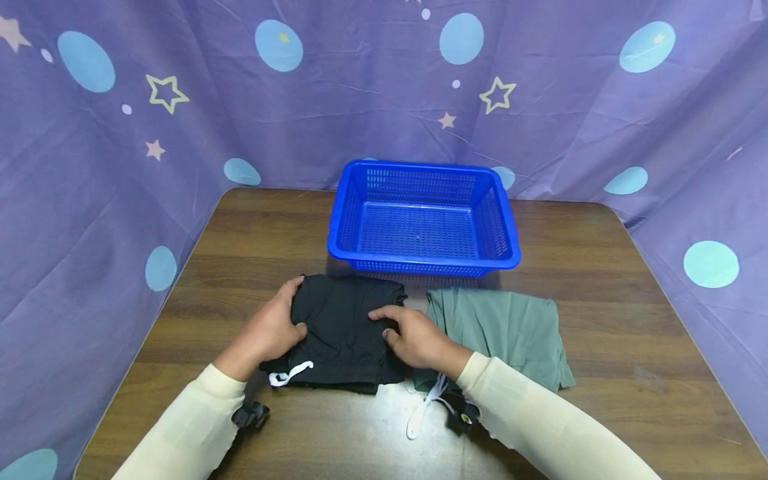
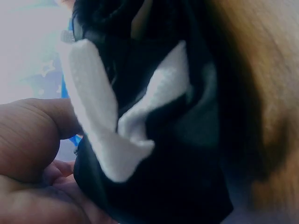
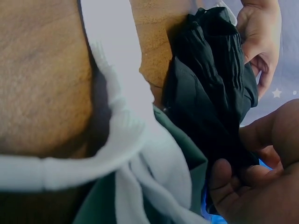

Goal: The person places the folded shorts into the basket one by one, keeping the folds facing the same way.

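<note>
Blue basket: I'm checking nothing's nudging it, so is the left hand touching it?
Apart. The head view shows wooden tabletop between the left hand and the blue basket.

Right hand (image 1: 418, 337) on black garment (image 1: 339, 327)

Near six o'clock, the right hand (image 1: 414, 338) hid part of the black drawstring garment (image 1: 339, 327) from me.
</note>
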`<state>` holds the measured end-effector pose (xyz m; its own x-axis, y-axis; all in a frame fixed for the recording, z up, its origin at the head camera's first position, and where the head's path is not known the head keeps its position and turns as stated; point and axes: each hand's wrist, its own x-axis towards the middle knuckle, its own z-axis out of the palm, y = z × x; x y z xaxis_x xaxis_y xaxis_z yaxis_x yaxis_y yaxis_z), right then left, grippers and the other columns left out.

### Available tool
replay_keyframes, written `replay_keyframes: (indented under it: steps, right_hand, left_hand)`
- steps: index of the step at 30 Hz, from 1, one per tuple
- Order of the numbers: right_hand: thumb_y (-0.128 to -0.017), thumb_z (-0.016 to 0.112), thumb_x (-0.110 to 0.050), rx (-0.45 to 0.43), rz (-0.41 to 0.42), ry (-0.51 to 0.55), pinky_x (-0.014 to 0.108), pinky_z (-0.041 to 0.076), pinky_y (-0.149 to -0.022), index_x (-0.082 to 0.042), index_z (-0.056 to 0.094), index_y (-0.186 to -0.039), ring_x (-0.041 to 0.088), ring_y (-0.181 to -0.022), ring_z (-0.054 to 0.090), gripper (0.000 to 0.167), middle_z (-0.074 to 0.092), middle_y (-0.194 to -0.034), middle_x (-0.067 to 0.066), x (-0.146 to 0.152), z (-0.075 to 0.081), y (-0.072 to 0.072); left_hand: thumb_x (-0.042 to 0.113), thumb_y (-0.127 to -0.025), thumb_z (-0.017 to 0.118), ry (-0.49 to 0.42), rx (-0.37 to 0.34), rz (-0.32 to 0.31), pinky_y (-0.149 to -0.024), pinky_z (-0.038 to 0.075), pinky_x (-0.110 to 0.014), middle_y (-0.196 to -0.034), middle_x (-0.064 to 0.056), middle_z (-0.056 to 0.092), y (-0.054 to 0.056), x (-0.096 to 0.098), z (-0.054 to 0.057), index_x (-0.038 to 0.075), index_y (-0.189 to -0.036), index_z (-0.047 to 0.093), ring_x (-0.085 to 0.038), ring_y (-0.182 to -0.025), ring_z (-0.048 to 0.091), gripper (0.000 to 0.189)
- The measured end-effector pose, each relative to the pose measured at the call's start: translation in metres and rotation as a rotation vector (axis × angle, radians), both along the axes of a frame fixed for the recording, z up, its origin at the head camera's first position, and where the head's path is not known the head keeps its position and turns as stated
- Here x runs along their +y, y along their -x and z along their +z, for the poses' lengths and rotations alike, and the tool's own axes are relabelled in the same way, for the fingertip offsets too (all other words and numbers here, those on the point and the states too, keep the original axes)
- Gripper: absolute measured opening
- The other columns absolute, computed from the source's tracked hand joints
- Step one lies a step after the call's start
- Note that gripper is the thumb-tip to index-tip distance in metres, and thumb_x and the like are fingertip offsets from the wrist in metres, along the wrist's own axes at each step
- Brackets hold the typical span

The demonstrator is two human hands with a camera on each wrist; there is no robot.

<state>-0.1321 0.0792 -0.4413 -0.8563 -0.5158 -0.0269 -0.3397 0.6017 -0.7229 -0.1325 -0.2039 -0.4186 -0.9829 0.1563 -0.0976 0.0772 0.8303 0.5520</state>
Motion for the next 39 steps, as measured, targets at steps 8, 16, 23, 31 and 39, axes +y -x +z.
replay_keyframes:
  steps: [8,16,23,31,39]
  right_hand:
    - [-0.097,0.062,-0.004,0.032,-0.018,0.021,0.042,0.048,-0.098,-0.014,0.067,-0.133,0.018,-0.102,0.057,0.038,0.066,-0.134,0.004,0.004,0.008,-0.003]
    - [-0.095,0.064,-0.006,0.079,-0.029,0.007,0.031,0.043,-0.06,-0.017,0.068,-0.132,0.003,-0.048,0.037,0.039,0.05,-0.068,-0.009,0.005,0.017,-0.007]
    - [-0.094,0.063,-0.007,0.121,-0.024,0.008,0.032,0.042,-0.059,-0.018,0.069,-0.132,0.001,-0.045,0.038,0.04,0.041,-0.058,-0.012,0.008,0.029,-0.011]
    - [-0.093,0.062,-0.006,0.146,-0.032,0.039,0.032,0.043,-0.059,-0.019,0.07,-0.131,0.002,-0.043,0.038,0.041,0.057,-0.08,-0.005,0.012,0.043,-0.013]
    - [-0.091,0.06,-0.004,0.136,-0.045,0.074,0.028,0.039,-0.046,-0.019,0.071,-0.129,0.0,-0.041,0.035,0.042,0.065,-0.099,-0.002,0.014,0.054,-0.014]
  left_hand:
    - [0.004,-0.082,0.07,-0.026,-0.001,0.018,-0.101,0.042,-0.062,-0.144,-0.034,0.048,-0.005,0.003,0.013,-0.002,-0.156,0.026,-0.052,-0.124,0.053,0.087]
    - [0.005,-0.084,0.069,-0.045,-0.007,0.016,-0.101,0.043,-0.061,-0.145,-0.034,0.049,-0.012,0.005,0.027,-0.001,-0.158,0.023,-0.049,-0.124,0.053,0.087]
    - [0.003,-0.082,0.069,-0.078,0.041,-0.001,-0.102,0.042,-0.061,-0.144,-0.033,0.05,-0.017,0.006,0.038,-0.001,-0.157,0.024,-0.049,-0.124,0.054,0.087]
    - [0.003,-0.082,0.069,-0.098,0.09,-0.022,-0.101,0.042,-0.061,-0.143,-0.031,0.052,-0.022,0.009,0.053,0.001,-0.158,0.025,-0.048,-0.122,0.055,0.088]
    - [0.004,-0.083,0.069,-0.111,0.1,-0.029,-0.102,0.041,-0.061,-0.141,-0.03,0.053,-0.027,0.012,0.069,0.002,-0.159,0.025,-0.045,-0.122,0.055,0.087]
